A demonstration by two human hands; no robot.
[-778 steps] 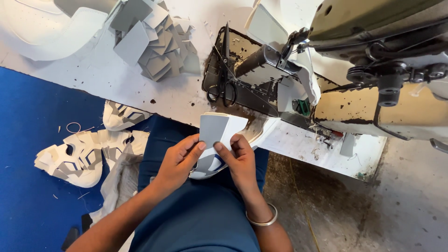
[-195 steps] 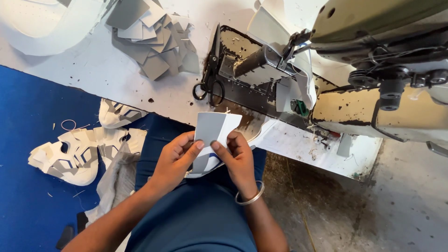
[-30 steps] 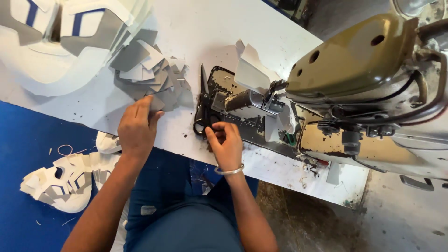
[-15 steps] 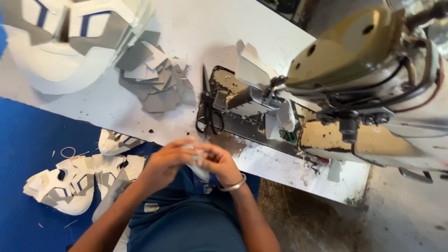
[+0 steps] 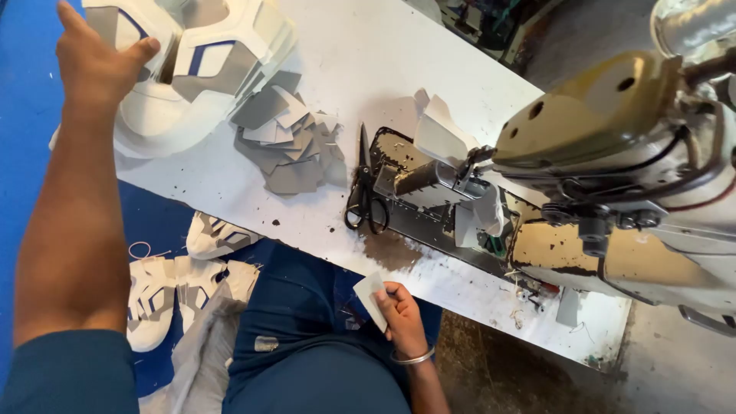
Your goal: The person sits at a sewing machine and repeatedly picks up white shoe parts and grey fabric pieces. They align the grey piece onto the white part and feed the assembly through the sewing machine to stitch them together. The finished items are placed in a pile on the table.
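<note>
My left hand (image 5: 92, 65) reaches far out to the left over the stack of white and blue shoe uppers (image 5: 203, 65) on the white table (image 5: 360, 61); its fingers are spread and touch the top of the stack. My right hand (image 5: 399, 314) rests near my lap at the table's front edge, pinching a small white cut piece (image 5: 369, 295). A pile of grey cut pieces (image 5: 287, 142) lies between the stack and the scissors (image 5: 366, 188).
An olive-green sewing machine (image 5: 613, 153) fills the right side, with its needle plate and post bed (image 5: 429, 188) beside the scissors. More white shoe uppers (image 5: 176, 284) lie on the blue floor below the table's edge.
Both hands were together at my lap half a second ago. Since then my left hand has swung up and left to the stack of uppers, while my right hand stays low with the white piece.
</note>
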